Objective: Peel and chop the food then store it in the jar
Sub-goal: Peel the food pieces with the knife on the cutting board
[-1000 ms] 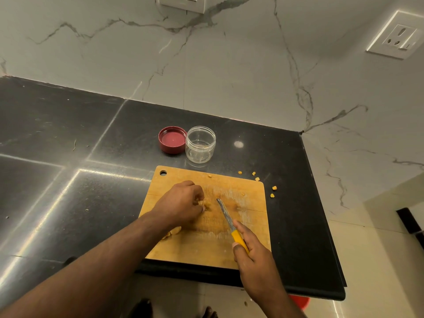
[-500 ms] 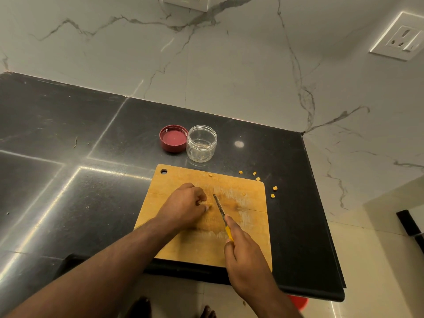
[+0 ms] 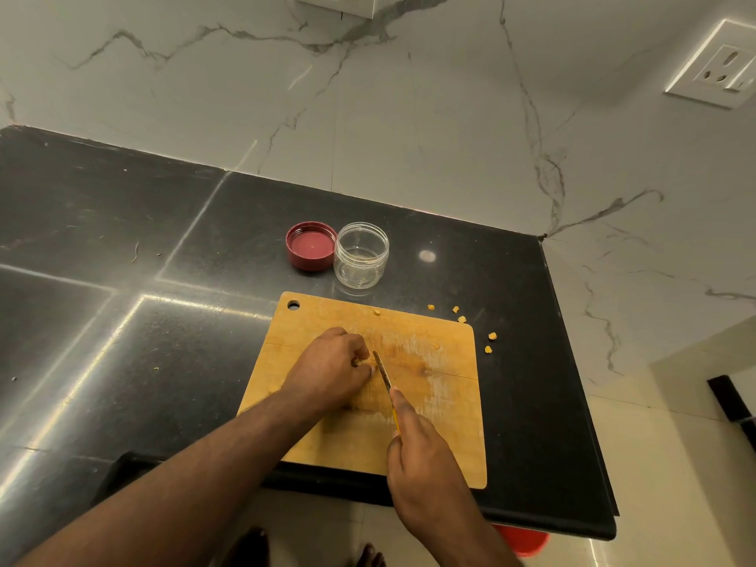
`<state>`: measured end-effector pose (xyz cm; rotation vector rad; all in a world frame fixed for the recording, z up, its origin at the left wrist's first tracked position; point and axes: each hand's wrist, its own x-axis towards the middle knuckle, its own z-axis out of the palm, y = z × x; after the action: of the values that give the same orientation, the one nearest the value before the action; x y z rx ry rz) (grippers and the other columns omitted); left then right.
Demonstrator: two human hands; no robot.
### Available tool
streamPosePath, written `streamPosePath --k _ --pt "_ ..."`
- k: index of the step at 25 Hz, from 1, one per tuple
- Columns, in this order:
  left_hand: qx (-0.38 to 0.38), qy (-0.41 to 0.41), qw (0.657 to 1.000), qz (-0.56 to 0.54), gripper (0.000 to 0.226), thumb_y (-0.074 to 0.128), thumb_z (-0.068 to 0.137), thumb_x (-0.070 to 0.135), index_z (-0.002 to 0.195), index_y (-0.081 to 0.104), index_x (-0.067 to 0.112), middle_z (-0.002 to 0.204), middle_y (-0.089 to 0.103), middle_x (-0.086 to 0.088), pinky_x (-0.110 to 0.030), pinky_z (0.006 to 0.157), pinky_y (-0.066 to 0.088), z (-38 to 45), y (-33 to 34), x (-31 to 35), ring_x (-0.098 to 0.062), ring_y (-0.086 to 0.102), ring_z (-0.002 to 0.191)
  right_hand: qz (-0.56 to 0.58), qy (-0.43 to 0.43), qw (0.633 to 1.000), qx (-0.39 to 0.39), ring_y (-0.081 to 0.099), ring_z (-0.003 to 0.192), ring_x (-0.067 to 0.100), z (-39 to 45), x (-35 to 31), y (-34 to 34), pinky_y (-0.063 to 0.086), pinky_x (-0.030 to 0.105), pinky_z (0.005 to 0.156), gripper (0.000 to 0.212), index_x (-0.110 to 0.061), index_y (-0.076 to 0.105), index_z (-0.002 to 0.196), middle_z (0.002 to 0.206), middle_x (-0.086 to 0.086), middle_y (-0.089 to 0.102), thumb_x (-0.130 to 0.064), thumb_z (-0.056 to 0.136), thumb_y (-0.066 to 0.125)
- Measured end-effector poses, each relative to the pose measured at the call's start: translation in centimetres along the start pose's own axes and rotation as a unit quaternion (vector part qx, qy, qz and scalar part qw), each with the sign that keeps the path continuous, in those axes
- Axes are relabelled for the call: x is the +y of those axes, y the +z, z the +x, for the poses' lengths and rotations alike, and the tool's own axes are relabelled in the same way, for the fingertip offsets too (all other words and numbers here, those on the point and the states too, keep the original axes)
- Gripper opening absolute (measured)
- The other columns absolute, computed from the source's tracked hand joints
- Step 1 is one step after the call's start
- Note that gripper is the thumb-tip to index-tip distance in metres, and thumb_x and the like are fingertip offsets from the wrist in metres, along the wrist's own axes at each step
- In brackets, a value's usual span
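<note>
A wooden cutting board (image 3: pixel 446 407) lies at the counter's front edge. My left hand (image 3: pixel 329 370) rests on it, fingers curled around a small piece of yellowish food that is almost wholly hidden. My right hand (image 3: pixel 425 464) grips a knife (image 3: pixel 382 372) with a yellow handle; its blade stands just to the right of my left fingertips. A clear plastic jar (image 3: pixel 361 255) stands open beyond the board, nothing visible inside. Its red lid (image 3: pixel 311 246) lies upside down to the jar's left.
Several small yellow bits (image 3: pixel 461 319) lie on the black counter (image 3: pixel 122 321) off the board's far right corner, one more (image 3: pixel 376 311) on the board's far edge. White marble walls rise behind and to the right. A red object (image 3: pixel 521 540) shows below the counter's edge.
My right hand has brought the knife leftward and forward until the blade is against the food under my left fingers. My left hand has stayed put on the board.
</note>
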<state>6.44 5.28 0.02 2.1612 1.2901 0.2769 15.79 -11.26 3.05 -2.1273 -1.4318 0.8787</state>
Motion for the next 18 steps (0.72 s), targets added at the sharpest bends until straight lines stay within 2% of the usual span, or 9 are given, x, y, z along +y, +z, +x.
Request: streamPosePath --k 2,5,8,11,13,18 --pt "0.001 0.001 1.0 -0.001 0.028 0.068 0.091 0.037 0.116 0.069 0.025 0.107 0.057 0.008 -0.02 0.075 0.051 0.0 0.1 0.0 -0.009 0.057 0.09 -0.015 0.0 1.0 -0.001 0.051 0.097 0.003 -0.1 -0.1 0.3 0.046 0.019 0.084 0.054 -0.039 0.012 0.155 0.115 -0.017 0.043 -0.027 0.106 0.031" --pt "0.003 0.002 1.0 -0.001 0.028 0.068 0.091 0.038 0.116 0.069 0.025 0.109 0.058 0.008 -0.02 0.076 0.05 0.0 0.2 -0.1 -0.009 0.057 0.092 -0.032 0.001 0.999 -0.006 0.051 0.096 0.004 0.1 -0.2 0.3 0.044 0.016 0.078 0.056 -0.038 0.009 0.156 0.119 -0.015 0.046 -0.026 0.106 0.031" --pt "0.002 0.004 1.0 -0.002 0.028 0.068 0.091 0.037 0.117 0.07 0.026 0.11 0.058 0.008 -0.021 0.078 0.052 0.0 0.3 -0.2 -0.009 0.058 0.093 -0.038 0.004 0.999 -0.015 0.044 0.111 0.001 0.8 -0.2 0.2 0.038 0.015 0.093 0.055 -0.035 0.012 0.156 0.139 -0.01 0.045 -0.025 0.105 0.03" --pt "0.0 0.005 1.0 -0.005 0.027 0.069 0.09 0.037 0.115 0.071 0.026 0.108 0.059 0.008 -0.025 0.08 0.054 0.2 0.3 -0.4 -0.01 0.058 0.092 -0.049 0.012 0.998 -0.025 0.044 0.115 0.006 1.8 -0.1 0.3 0.041 0.023 0.099 0.055 -0.034 0.012 0.156 0.141 -0.006 0.046 -0.024 0.105 0.029" --pt "0.003 -0.004 1.0 -0.002 0.027 0.068 0.09 0.038 0.114 0.071 0.026 0.105 0.058 0.009 -0.023 0.076 0.051 0.3 0.3 -0.4 -0.009 0.058 0.09 -0.045 0.016 0.999 -0.021 0.045 0.12 0.007 1.7 -0.1 0.6 0.041 0.024 0.101 0.055 -0.034 0.011 0.156 0.143 -0.007 0.045 -0.024 0.105 0.03" --pt "-0.011 -0.017 1.0 -0.01 0.026 0.068 0.09 0.041 0.112 0.07 0.027 0.103 0.06 0.008 -0.024 0.077 0.053 0.5 0.1 -0.4 -0.01 0.058 0.091 -0.001 0.019 1.0 -0.009 0.046 0.1 -0.001 -1.4 0.6 0.5 0.037 0.011 0.088 0.055 -0.039 0.014 0.155 0.131 -0.018 0.047 -0.025 0.106 0.034"
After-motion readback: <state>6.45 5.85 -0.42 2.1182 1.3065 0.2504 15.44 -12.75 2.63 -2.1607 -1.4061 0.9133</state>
